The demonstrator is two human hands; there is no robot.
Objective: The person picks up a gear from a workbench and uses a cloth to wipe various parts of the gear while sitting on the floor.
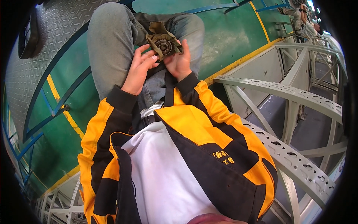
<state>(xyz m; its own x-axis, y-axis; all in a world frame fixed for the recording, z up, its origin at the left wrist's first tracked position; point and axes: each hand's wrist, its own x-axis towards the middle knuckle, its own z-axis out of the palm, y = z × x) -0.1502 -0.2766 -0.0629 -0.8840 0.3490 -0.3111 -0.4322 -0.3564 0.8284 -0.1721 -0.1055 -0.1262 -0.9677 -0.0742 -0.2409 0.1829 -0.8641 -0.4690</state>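
Between my hands, above my lap, is a round, toothed metal part like a gear (163, 47), with a ringed centre facing up. Crumpled brown wrapping (158, 28), paper or cloth, surrounds it and stands up in folds on the far side. My right hand (178, 60) cradles the bundle from below and from the right, its palm turned up and its thumb raised. At the near left edge of the wrapping are the fingertips of my left hand (139, 67), with the thumb beside a fold. The gear's underside is hidden by the wrapping and my right hand.
Grey diamond-tread plate (64, 16) with a black object (28, 39) on it lies at upper left, edged by a blue metal frame (75, 89). White perforated steel frames (296, 162) stand at right. A person (300, 23) is at far upper right. The green floor (226, 39) bears yellow lines.
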